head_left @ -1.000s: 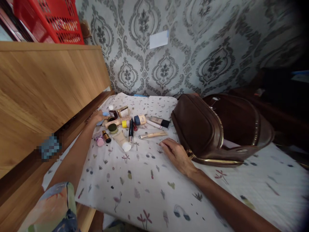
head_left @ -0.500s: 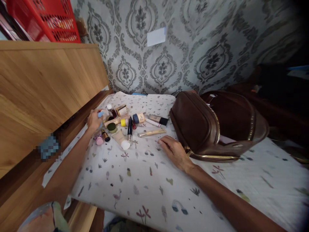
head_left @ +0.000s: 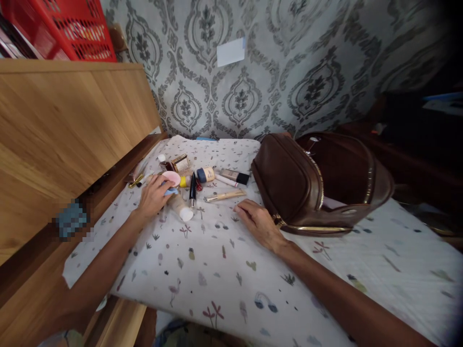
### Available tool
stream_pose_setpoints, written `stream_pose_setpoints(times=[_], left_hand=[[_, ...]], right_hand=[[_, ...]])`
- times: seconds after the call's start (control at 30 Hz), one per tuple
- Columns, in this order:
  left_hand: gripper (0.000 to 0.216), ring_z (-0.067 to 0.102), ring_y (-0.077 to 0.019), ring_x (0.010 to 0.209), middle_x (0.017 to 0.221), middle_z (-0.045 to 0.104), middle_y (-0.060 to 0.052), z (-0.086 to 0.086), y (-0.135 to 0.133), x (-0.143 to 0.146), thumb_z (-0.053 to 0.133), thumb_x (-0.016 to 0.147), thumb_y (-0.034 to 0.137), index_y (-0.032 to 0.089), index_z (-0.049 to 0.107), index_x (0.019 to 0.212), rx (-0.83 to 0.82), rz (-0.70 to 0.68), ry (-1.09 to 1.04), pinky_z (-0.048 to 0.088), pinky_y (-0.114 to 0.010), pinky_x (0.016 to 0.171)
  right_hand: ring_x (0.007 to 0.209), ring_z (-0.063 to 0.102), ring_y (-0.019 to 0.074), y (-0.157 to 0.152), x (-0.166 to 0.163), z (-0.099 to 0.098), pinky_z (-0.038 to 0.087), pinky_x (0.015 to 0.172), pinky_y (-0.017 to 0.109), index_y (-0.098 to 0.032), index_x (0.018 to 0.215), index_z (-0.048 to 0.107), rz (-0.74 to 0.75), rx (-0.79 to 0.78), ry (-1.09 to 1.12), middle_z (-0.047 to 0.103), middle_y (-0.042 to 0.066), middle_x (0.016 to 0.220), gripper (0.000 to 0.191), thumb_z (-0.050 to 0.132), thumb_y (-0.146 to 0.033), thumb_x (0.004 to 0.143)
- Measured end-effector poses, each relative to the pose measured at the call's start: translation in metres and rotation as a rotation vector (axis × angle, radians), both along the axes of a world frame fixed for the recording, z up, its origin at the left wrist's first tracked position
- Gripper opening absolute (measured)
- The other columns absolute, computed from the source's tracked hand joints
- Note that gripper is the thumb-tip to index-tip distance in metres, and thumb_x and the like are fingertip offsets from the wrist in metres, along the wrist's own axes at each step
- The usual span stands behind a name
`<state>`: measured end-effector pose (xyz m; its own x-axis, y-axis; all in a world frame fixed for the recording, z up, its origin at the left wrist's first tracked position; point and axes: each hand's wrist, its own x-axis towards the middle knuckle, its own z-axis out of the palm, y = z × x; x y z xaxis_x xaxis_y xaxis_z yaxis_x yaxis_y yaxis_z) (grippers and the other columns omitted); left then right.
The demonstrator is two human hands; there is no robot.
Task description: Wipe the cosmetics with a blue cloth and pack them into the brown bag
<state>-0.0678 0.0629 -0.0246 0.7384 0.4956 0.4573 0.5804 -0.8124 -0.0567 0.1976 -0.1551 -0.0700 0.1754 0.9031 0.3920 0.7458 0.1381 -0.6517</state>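
My left hand (head_left: 155, 196) is closed on a pink round item (head_left: 171, 179) with a light blue part (head_left: 170, 191); its exact kind I cannot make out. It is over the left side of a group of cosmetics. Close by lie a cream tube (head_left: 180, 208) with a white cap, a black pen-like tube (head_left: 193, 188) and a yellow-capped item (head_left: 184, 181). My right hand (head_left: 258, 222) rests on the cloth, fingers loosely stretched, holding nothing. Beside it stands a brown leather bag (head_left: 289, 180), unzipped. A slim beige tube (head_left: 224, 195) lies just beyond those fingertips.
A patterned white cloth (head_left: 217, 260) covers the surface. Further back are a blue-capped bottle (head_left: 206, 175), a black-capped foundation bottle (head_left: 234, 176) and a gold-edged box (head_left: 180, 163). A gold clip-like item (head_left: 136, 181) lies left, near the wooden cabinet (head_left: 72, 125). A red basket (head_left: 83, 33) sits on top.
My left hand has moved right and toward me with the blue-and-pink item, now covering several small cosmetics. The gold item at the left edge has come into sight. My right hand stays in place.
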Motion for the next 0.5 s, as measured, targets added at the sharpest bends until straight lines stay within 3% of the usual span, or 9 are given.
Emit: stream_pose_setpoints(times=[0.1,0.2,0.3,0.4,0.5], left_hand=[[0.029,0.057,-0.0288,0.116,0.122,0.065,-0.011,0.002,0.001,0.006,0.053,0.096,0.033,0.020,0.067,0.117,-0.013,0.044,-0.079,0.048,-0.039,0.099],[0.045,0.056,-0.0325,0.121,0.128,0.064,-0.015,0.004,0.009,0.011,0.054,0.094,0.043,0.017,0.059,0.131,-0.083,0.235,-0.091,0.048,-0.041,0.098],[0.052,0.062,-0.0333,0.114,0.120,0.069,-0.014,0.006,0.016,0.013,0.053,0.093,0.054,0.018,0.057,0.131,-0.238,0.366,-0.017,0.050,-0.041,0.092],[0.055,0.062,-0.0318,0.116,0.124,0.068,-0.011,0.005,0.015,0.014,0.062,0.088,0.053,0.021,0.054,0.132,-0.276,0.341,-0.057,0.050,-0.041,0.094],[0.063,0.058,-0.0318,0.123,0.135,0.059,-0.012,0.002,0.005,0.018,0.071,0.083,0.038,0.021,0.047,0.139,-0.230,0.247,-0.134,0.051,-0.043,0.099]], right_hand=[[0.081,0.060,0.0222,0.000,0.000,0.000,0.048,0.076,0.034,-0.021,0.079,0.056,-0.006,0.011,-0.010,0.063,0.008,0.083,0.027,0.041,-0.030,0.100],[0.081,0.060,0.0219,0.000,0.000,-0.001,0.048,0.075,0.034,-0.020,0.079,0.056,-0.005,0.017,-0.022,0.063,0.008,0.083,0.028,0.041,-0.031,0.101],[0.081,0.060,0.0222,0.001,0.000,-0.001,0.047,0.075,0.034,-0.020,0.079,0.057,0.001,0.016,-0.025,0.063,0.008,0.083,0.029,0.041,-0.031,0.101],[0.081,0.061,0.0225,0.001,0.000,-0.001,0.047,0.075,0.034,-0.020,0.080,0.058,0.002,0.015,-0.025,0.063,0.009,0.084,0.031,0.040,-0.032,0.101],[0.081,0.061,0.0227,0.001,0.000,0.000,0.047,0.074,0.034,-0.020,0.080,0.059,0.001,0.009,-0.027,0.064,0.009,0.084,0.031,0.040,-0.033,0.101]])
